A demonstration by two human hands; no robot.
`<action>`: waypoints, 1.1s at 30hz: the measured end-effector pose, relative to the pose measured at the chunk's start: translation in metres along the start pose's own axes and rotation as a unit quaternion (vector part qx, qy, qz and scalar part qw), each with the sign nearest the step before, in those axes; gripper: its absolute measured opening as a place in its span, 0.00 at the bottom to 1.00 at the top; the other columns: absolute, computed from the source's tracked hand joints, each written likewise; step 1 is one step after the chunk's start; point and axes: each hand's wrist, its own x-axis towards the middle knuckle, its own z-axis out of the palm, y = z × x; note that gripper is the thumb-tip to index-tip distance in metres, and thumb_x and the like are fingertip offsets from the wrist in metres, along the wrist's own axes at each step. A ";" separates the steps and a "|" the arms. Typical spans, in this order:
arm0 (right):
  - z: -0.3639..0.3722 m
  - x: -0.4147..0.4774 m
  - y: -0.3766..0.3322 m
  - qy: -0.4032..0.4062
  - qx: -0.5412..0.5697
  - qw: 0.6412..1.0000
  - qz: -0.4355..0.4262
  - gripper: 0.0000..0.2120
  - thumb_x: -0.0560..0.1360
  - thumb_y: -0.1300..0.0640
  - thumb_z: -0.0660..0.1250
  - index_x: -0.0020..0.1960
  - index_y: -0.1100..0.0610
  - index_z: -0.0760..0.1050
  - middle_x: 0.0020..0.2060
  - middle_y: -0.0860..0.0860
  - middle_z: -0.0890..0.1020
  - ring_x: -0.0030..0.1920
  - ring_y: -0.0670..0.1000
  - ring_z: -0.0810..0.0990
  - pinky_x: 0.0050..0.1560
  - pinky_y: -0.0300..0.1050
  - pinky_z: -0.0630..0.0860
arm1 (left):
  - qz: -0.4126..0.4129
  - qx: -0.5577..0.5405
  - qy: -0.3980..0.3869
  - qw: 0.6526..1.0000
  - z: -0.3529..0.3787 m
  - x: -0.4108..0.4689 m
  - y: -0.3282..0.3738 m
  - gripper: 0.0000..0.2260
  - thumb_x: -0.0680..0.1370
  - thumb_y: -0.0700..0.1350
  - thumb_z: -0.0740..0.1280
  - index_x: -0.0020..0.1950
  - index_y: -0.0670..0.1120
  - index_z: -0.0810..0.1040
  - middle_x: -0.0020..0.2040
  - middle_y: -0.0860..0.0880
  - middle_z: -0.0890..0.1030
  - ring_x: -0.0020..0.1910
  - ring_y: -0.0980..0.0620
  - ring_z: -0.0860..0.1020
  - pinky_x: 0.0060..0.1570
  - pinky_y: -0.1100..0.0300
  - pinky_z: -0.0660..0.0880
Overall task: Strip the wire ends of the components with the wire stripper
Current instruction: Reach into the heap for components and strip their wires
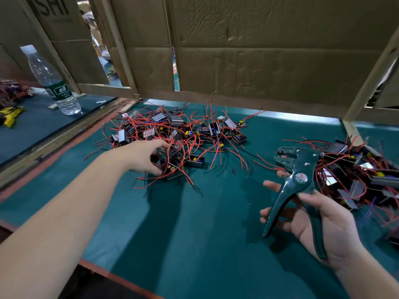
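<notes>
Your right hand [319, 221] holds the green wire stripper [300, 180] above the teal surface [194, 234]. The thumb is curled over one handle, the fingers [272, 185] are loosely spread behind the other, and the handles stand apart. The tool's long axis runs from the handles near you to the head, which points away from you and leftward. The round badge at the pivot reads "W01A".

Your left hand [144, 156] reaches into the left pile [183, 130] of red-wired parts and grips one black component [172, 169]. A second pile [356, 173] lies just right of the stripper head.

The water bottle [54, 83] has a green label, its writing illegible. The cardboard panel [54, 9] shows "SHI".
</notes>
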 end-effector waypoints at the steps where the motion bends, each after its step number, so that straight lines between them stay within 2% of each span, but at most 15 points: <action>1: 0.000 0.000 0.000 0.000 -0.001 1.000 0.001 0.26 0.68 0.59 0.55 0.66 0.59 0.71 0.60 0.65 0.78 0.37 0.68 0.80 0.42 0.67 0.78 | 0.001 0.012 -0.001 1.000 0.003 0.001 -0.003 0.34 0.70 0.48 0.77 0.71 0.57 0.64 0.60 0.50 0.77 0.50 0.53 0.74 0.52 0.62 0.68; 4: 0.000 0.000 0.000 0.001 0.002 1.000 0.000 0.27 0.68 0.59 0.55 0.67 0.60 0.70 0.60 0.65 0.78 0.37 0.68 0.80 0.41 0.66 0.78 | 0.022 0.018 -0.001 1.000 0.010 0.000 -0.007 0.36 0.71 0.53 0.75 0.74 0.55 0.60 0.53 0.55 0.79 0.48 0.54 0.74 0.51 0.61 0.67; 7: 0.000 0.000 0.000 0.001 0.001 1.000 0.001 0.28 0.68 0.59 0.55 0.67 0.61 0.69 0.59 0.65 0.79 0.37 0.68 0.80 0.40 0.65 0.79 | 0.017 0.044 0.048 0.998 0.023 -0.004 -0.004 0.42 0.66 0.63 0.74 0.73 0.56 0.57 0.56 0.58 0.76 0.56 0.52 0.71 0.58 0.53 0.63; 9: 0.001 0.000 0.000 0.002 -0.002 1.000 0.001 0.27 0.68 0.59 0.55 0.67 0.60 0.70 0.59 0.65 0.79 0.37 0.68 0.80 0.39 0.65 0.79 | 0.021 0.024 0.113 0.993 0.034 -0.008 0.004 0.40 0.61 0.67 0.74 0.66 0.59 0.58 0.52 0.61 0.75 0.56 0.55 0.69 0.58 0.52 0.57; 11: 0.001 0.000 0.000 0.001 -0.005 1.000 0.000 0.28 0.68 0.59 0.55 0.67 0.60 0.70 0.59 0.65 0.79 0.37 0.68 0.81 0.39 0.64 0.79 | 0.034 0.004 0.174 0.984 0.044 -0.011 0.014 0.33 0.61 0.68 0.73 0.57 0.60 0.62 0.47 0.63 0.77 0.52 0.57 0.71 0.56 0.54 0.55; 14: 0.000 0.000 0.001 0.002 -0.008 1.000 0.000 0.28 0.68 0.59 0.56 0.68 0.62 0.68 0.59 0.65 0.79 0.37 0.68 0.80 0.39 0.64 0.79 | 0.052 0.035 0.259 0.964 0.050 -0.011 0.027 0.18 0.69 0.63 0.69 0.52 0.55 0.72 0.39 0.60 0.78 0.48 0.53 0.75 0.58 0.53 0.58; 17: -0.002 0.000 0.001 0.004 -0.010 1.000 0.000 0.27 0.68 0.59 0.56 0.66 0.64 0.68 0.59 0.65 0.79 0.37 0.68 0.80 0.40 0.66 0.79 | 0.076 0.002 0.275 0.959 0.045 -0.011 0.038 0.07 0.74 0.53 0.67 0.50 0.55 0.77 0.35 0.58 0.76 0.44 0.49 0.79 0.56 0.53 0.69; 19: -0.003 0.000 0.000 0.003 -0.009 1.000 -0.002 0.24 0.68 0.58 0.56 0.63 0.62 0.70 0.59 0.65 0.79 0.37 0.68 0.81 0.40 0.66 0.79 | 0.067 -0.086 0.270 0.957 0.033 -0.010 0.041 0.04 0.75 0.49 0.67 0.49 0.57 0.78 0.36 0.61 0.77 0.38 0.54 0.78 0.47 0.60 0.73; 21: -0.004 0.000 0.000 0.002 -0.008 1.000 -0.004 0.24 0.68 0.58 0.56 0.63 0.60 0.71 0.59 0.65 0.79 0.37 0.68 0.81 0.40 0.65 0.79 | 0.075 -0.162 0.275 0.945 0.014 -0.008 0.042 0.06 0.76 0.47 0.68 0.49 0.58 0.76 0.40 0.62 0.77 0.37 0.61 0.76 0.38 0.69 0.71; 22: -0.004 0.000 -0.001 0.001 -0.009 1.000 -0.004 0.24 0.68 0.58 0.57 0.64 0.60 0.71 0.59 0.64 0.79 0.38 0.68 0.81 0.41 0.65 0.79 | 0.091 -0.186 0.284 0.936 0.003 -0.008 0.043 0.07 0.76 0.46 0.69 0.51 0.58 0.76 0.42 0.61 0.78 0.39 0.61 0.76 0.40 0.70 0.71; 24: -0.005 0.001 0.000 -0.001 -0.009 1.000 -0.005 0.24 0.68 0.58 0.57 0.63 0.60 0.71 0.59 0.65 0.79 0.38 0.68 0.81 0.41 0.65 0.79 | 0.108 -0.211 0.318 0.918 -0.017 -0.008 0.042 0.08 0.77 0.47 0.69 0.55 0.56 0.76 0.45 0.56 0.79 0.42 0.55 0.78 0.47 0.61 0.74; 27: -0.006 0.001 0.000 -0.002 -0.010 1.000 -0.005 0.23 0.68 0.58 0.57 0.62 0.61 0.71 0.60 0.65 0.79 0.38 0.68 0.81 0.41 0.65 0.80 | -0.014 -0.100 0.390 0.915 -0.044 -0.008 0.033 0.14 0.76 0.56 0.67 0.60 0.54 0.76 0.49 0.53 0.80 0.52 0.47 0.78 0.57 0.51 0.73; 30: -0.007 0.001 0.001 -0.006 -0.012 1.000 -0.003 0.24 0.68 0.58 0.57 0.64 0.61 0.71 0.59 0.65 0.79 0.38 0.68 0.80 0.42 0.66 0.79 | -0.200 0.095 0.258 0.940 -0.056 -0.010 0.027 0.21 0.76 0.63 0.61 0.50 0.46 0.77 0.53 0.45 0.79 0.59 0.41 0.76 0.60 0.45 0.68; 31: -0.007 0.001 0.001 -0.007 -0.013 1.000 -0.002 0.25 0.68 0.57 0.57 0.65 0.60 0.71 0.59 0.65 0.79 0.39 0.68 0.80 0.42 0.66 0.79 | -0.225 0.148 0.215 0.939 -0.054 -0.012 0.027 0.22 0.76 0.65 0.60 0.46 0.45 0.74 0.53 0.44 0.78 0.59 0.41 0.76 0.59 0.46 0.68; 33: -0.007 0.002 0.001 -0.009 -0.013 1.000 -0.001 0.26 0.69 0.57 0.57 0.66 0.60 0.71 0.59 0.64 0.79 0.39 0.68 0.80 0.42 0.66 0.79 | -0.221 0.217 0.197 0.930 -0.042 -0.016 0.031 0.21 0.76 0.64 0.61 0.42 0.45 0.72 0.51 0.45 0.79 0.54 0.42 0.77 0.54 0.49 0.70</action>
